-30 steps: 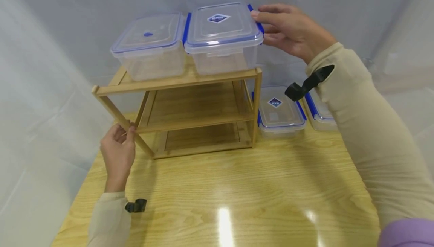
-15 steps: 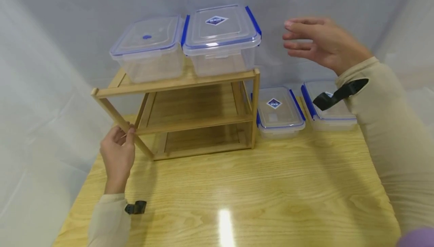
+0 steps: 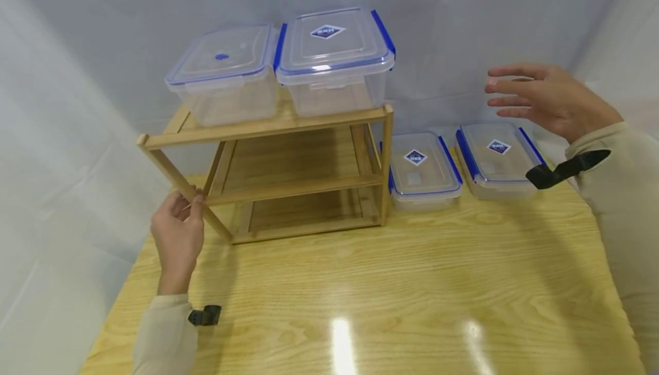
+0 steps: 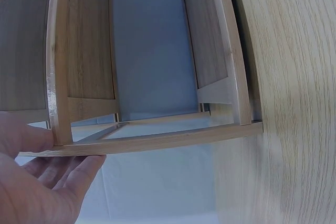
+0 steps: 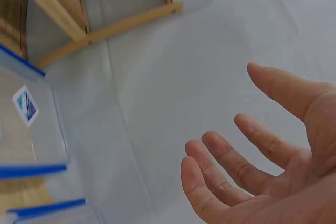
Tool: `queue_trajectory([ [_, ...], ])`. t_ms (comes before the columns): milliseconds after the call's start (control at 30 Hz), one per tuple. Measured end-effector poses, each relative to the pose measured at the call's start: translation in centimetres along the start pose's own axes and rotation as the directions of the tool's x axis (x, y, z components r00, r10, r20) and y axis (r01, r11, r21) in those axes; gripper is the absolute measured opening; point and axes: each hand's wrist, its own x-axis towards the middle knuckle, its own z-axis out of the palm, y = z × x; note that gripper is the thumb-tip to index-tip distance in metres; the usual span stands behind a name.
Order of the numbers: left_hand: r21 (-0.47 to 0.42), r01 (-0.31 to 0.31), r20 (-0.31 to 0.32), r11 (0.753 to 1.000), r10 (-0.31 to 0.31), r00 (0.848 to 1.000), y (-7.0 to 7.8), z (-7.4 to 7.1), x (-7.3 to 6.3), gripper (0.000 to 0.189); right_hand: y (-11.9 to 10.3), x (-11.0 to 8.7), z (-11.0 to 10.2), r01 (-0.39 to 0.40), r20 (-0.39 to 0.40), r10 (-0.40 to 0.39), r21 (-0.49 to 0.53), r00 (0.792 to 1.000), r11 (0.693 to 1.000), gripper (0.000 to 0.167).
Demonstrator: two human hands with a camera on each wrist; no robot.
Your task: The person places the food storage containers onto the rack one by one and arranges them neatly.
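A three-tier wooden shelf rack (image 3: 304, 189) stands on the table. My left hand (image 3: 177, 229) grips its front left post at the middle shelf; in the left wrist view the thumb lies on one side of the wood and the fingers (image 4: 79, 174) on the other. Two clear lidded food containers sit side by side on the top tier: a left container (image 3: 226, 86) and a right container (image 3: 337, 78) with blue side clips. My right hand (image 3: 551, 98) hangs in the air to the right, fingers spread and holding nothing, above the far right container (image 3: 496, 160).
Right of the rack, a shallower lidded container (image 3: 424, 169) with blue clips stands on the wooden table (image 3: 360, 295), beside the far right one. Pale sheeting (image 3: 443, 32) hangs behind and at the sides.
My right hand has let go of the right container on the top tier and moved right and down, away from the rack. The left hand has kept its hold on the post.
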Motion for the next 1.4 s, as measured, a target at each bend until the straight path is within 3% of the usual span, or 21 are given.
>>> queue_trajectory([
  [167,0.004,0.013,-0.004,1.000,-0.013,1.000,0.1,-0.1,0.1,0.030,2.4,-0.4,-2.1,-0.017,-0.025,0.013,-0.171,1.000,0.985,0.053],
  [300,0.003,0.021,-0.006,1.000,-0.021,1.000,0.1,-0.2,0.1,0.029,4.4,-0.8,-3.4,-0.049,-0.047,0.037,-0.311,0.998,0.949,0.061],
  [433,0.015,0.024,-0.005,1.000,-0.024,1.000,0.1,-0.2,0.0,0.029,6.3,-1.2,-4.5,-0.074,-0.066,0.053,-0.379,0.996,0.922,0.072],
  [700,0.030,0.010,-0.006,0.999,-0.010,1.000,-0.2,-0.4,0.0,0.030,9.8,-1.4,-6.4,-0.108,-0.126,0.059,-0.424,0.990,0.899,0.089],
  [1033,0.036,0.003,-0.012,0.999,-0.002,1.000,-0.1,-0.6,-0.2,0.030,13.7,-1.6,-8.8,-0.090,-0.178,0.012,-0.439,0.984,0.894,0.087],
  [1400,0.033,0.017,-0.019,0.999,-0.016,1.000,0.0,-0.8,-0.2,0.030,16.6,-1.6,-9.8,-0.075,-0.208,0.004,-0.338,0.978,0.938,0.077],
])
